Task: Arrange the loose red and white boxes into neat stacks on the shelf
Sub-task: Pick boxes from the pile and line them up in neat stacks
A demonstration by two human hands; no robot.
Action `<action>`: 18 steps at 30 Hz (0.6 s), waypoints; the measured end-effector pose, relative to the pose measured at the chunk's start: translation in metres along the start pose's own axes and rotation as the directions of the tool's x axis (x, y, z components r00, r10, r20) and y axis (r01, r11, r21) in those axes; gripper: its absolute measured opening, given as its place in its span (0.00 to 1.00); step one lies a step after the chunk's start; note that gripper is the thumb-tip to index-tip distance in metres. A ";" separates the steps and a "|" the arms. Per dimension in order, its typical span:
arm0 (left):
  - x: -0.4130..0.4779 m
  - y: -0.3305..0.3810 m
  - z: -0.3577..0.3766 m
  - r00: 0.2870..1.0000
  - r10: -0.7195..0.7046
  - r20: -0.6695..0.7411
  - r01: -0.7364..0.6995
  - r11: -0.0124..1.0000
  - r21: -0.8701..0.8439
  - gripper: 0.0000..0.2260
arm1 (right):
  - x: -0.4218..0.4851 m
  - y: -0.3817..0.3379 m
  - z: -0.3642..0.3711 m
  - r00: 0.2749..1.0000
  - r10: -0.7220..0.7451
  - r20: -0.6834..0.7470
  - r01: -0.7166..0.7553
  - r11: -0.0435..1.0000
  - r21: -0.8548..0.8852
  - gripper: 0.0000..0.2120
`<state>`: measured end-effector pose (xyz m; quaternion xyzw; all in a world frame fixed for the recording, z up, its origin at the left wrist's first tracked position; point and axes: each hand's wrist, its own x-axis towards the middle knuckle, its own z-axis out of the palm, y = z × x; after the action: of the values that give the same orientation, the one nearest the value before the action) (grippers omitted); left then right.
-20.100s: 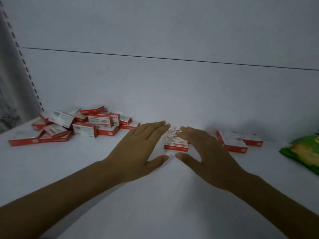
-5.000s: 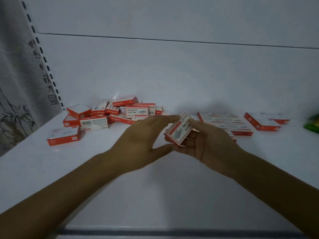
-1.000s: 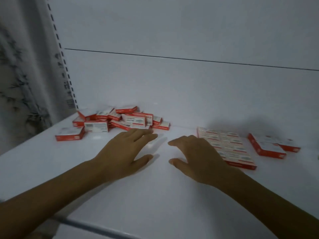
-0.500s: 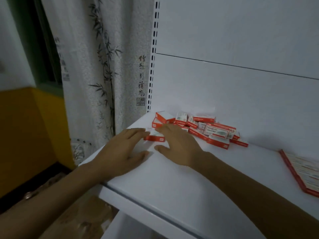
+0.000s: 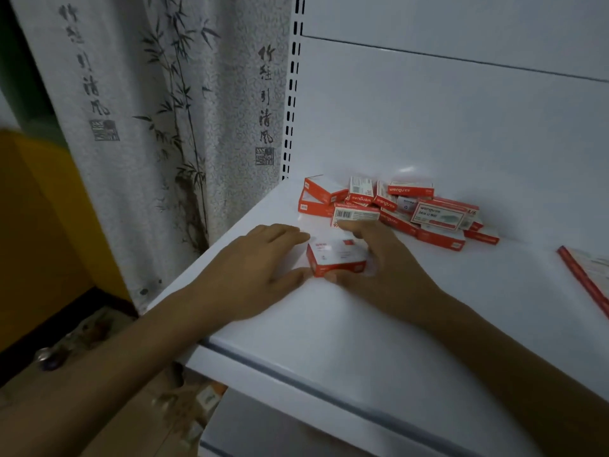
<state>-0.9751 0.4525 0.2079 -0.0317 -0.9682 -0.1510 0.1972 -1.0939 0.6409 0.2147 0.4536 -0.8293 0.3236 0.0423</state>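
A loose red and white box [image 5: 336,257] lies flat on the white shelf [image 5: 329,331] between my two hands. My right hand [image 5: 379,258] wraps it from the right, thumb at its front edge and fingers over its far side. My left hand [image 5: 260,262] rests flat against its left end, fingers spread. Behind them a jumbled pile of red and white boxes [image 5: 402,209] lies against the back panel. At the right edge, the corner of a neat row of boxes [image 5: 590,275] shows.
A slotted shelf upright [image 5: 291,94] stands at the left back corner. A bamboo-print curtain [image 5: 158,127] hangs left of the shelf. The shelf's front edge [image 5: 296,380] runs diagonally below my forearms, with the floor and cardboard below left.
The view has swung left from the arranged row to the loose pile. Both hands moved to the single box near the pile, and my right hand closed around it.
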 end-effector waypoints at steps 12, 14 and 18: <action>0.005 -0.002 0.003 0.998 -0.028 0.061 0.028 1.000 -0.001 0.30 | -0.004 -0.002 -0.001 0.983 -0.045 -0.176 0.043 0.999 -0.010 0.25; 0.004 -0.002 0.004 0.997 -0.034 0.068 0.034 0.999 0.003 0.31 | -0.003 -0.001 0.000 0.980 -0.029 -0.196 0.026 0.999 -0.018 0.25; 0.004 -0.002 0.002 0.997 -0.037 0.075 0.036 0.999 0.016 0.32 | 0.002 0.000 0.000 0.984 0.087 -0.155 -0.082 0.996 0.042 0.26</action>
<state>-0.9800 0.4507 0.2072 -0.0183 -0.9763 -0.1464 0.1583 -1.0956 0.6397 0.2156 0.3920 -0.8360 0.3742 0.0854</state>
